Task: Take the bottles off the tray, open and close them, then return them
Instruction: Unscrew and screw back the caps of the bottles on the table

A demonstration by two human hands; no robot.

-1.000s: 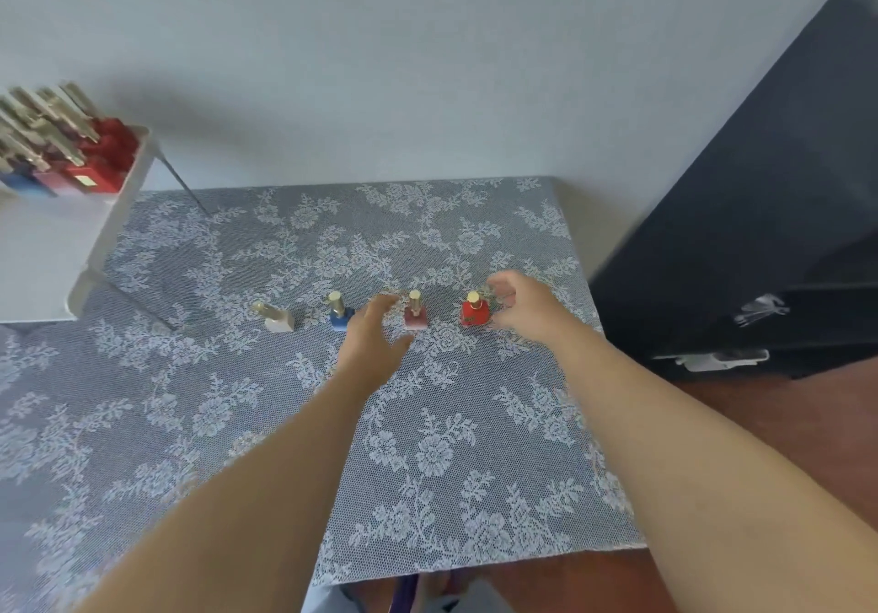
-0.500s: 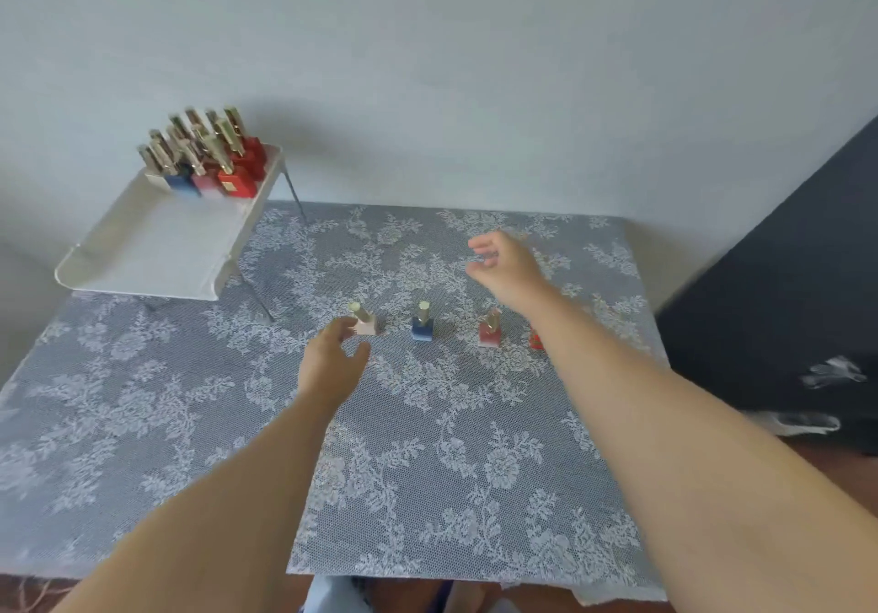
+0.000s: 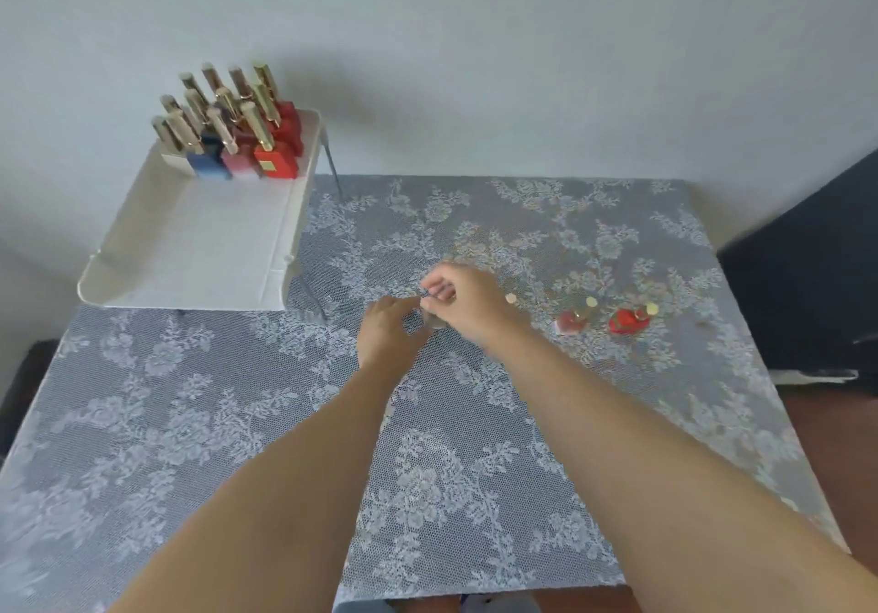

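Note:
My left hand (image 3: pixel 389 333) and my right hand (image 3: pixel 468 301) meet over a small pale bottle (image 3: pixel 435 320) in the middle of the table. The left fingers curl around its body and the right fingers pinch its top; motion blur hides the cap. Just right of my right wrist a gold cap (image 3: pixel 510 298) sticks up, its bottle hidden behind the wrist. Further right stand a pink bottle (image 3: pixel 571 321) and a red bottle (image 3: pixel 628 320), both with gold caps. The white raised tray (image 3: pixel 199 251) stands at the back left.
Several gold-capped bottles (image 3: pixel 247 146), red, blue and pink, are crowded at the tray's far end. Thin metal legs (image 3: pixel 332 170) hold the tray above the lace tablecloth (image 3: pixel 427 470). A dark cabinet (image 3: pixel 817 270) borders the table's right side.
The view has swung left. My right hand came back from beyond the row to the pale bottle, and my left hand closed in on it from the near side.

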